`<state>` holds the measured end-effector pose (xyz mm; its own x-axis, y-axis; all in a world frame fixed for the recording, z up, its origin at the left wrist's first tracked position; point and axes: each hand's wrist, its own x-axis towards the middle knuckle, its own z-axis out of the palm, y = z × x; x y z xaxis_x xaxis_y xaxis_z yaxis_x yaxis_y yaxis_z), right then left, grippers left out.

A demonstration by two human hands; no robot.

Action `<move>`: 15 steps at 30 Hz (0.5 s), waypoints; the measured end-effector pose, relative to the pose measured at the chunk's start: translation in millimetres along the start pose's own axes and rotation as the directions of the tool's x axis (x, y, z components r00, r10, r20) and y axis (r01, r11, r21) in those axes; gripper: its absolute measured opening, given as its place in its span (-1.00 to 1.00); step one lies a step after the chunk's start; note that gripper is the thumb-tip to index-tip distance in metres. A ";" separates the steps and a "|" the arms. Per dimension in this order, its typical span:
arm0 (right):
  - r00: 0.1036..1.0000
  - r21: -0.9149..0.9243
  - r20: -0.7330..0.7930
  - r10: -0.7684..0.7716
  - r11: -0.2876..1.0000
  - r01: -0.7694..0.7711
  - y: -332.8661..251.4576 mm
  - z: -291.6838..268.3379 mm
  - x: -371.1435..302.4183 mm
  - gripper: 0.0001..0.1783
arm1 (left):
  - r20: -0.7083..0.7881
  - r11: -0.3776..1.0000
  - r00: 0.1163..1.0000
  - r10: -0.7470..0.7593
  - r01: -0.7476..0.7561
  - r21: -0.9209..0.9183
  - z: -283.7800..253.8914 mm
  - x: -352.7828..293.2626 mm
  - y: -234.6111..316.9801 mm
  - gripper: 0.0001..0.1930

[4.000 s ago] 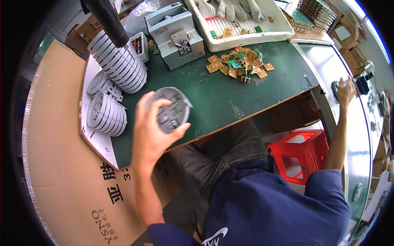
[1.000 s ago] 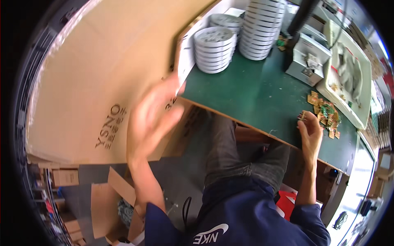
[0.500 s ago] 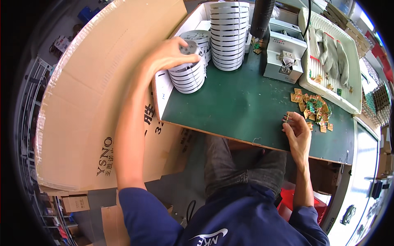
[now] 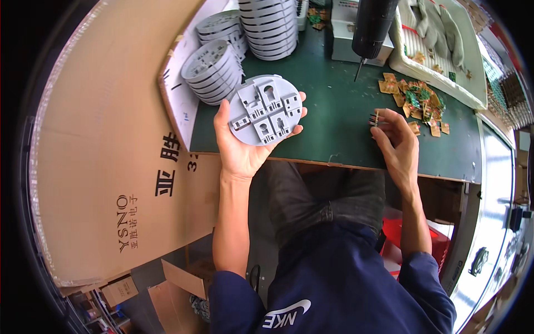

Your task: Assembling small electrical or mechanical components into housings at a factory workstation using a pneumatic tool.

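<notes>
A round grey plastic housing [image 4: 266, 110] with moulded slots and recesses rests in my left hand [image 4: 242, 146], its inner side facing up, fingers closed around its rim. My right hand [image 4: 399, 142] pinches a small circuit board with dark pins [image 4: 376, 118], seen nearly edge-on, above the green table. Beyond my left hand, a short stack of similar housings [image 4: 214, 72] leans to one side, next to a taller stack [image 4: 270, 28]. Just past my right hand lies a loose heap of small gold and green circuit boards [image 4: 420, 100].
A black electric screwdriver [image 4: 374, 28] hangs over the green tabletop [image 4: 328, 111], in front of a pale metal box [image 4: 344, 33]. A cream tray [image 4: 439, 75] with grey gloves stands at the back right. A large cardboard sheet [image 4: 111, 139] fills the left side.
My left hand has taken a housing off the short stack and brought it right and nearer, over the table's front part. My right hand still pinches the small board, and the view has shifted.
</notes>
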<state>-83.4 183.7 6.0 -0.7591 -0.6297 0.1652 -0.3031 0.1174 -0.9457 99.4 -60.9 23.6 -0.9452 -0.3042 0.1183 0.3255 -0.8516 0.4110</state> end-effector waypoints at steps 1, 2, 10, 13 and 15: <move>1.000 -0.004 0.001 0.006 1.000 -0.006 0.3 0.3 -0.3 -0.59 | -0.020 1.000 1.000 0.000 0.000 0.014 -0.6 2.5 -7.0 -0.04; 1.000 -0.018 -0.002 -0.012 1.000 0.012 0.0 2.0 -0.5 -0.59 | -0.005 1.000 1.000 -0.012 0.012 0.003 -2.4 3.5 -10.5 -0.04; 1.000 -0.008 -0.017 0.013 1.000 -0.013 -0.9 -1.4 -3.2 -0.59 | 0.008 0.958 0.997 -0.073 0.068 0.278 -0.8 10.2 -14.1 0.05; 1.000 -0.014 -0.021 0.011 1.000 -0.012 -1.7 -3.0 -3.2 -0.59 | -0.017 0.946 0.998 -0.068 0.070 0.318 2.3 13.4 -17.8 0.07; 1.000 -0.027 -0.029 0.012 1.000 -0.013 -2.0 -4.3 -3.1 -0.59 | -0.022 0.933 0.997 -0.069 0.072 0.354 4.0 15.8 -19.9 0.07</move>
<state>-82.9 188.8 8.6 -0.7792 -0.6056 0.1614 -0.3087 0.1467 -0.9398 78.0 -47.1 20.9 -0.9645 -0.2545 0.0698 0.2269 -0.6650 0.7116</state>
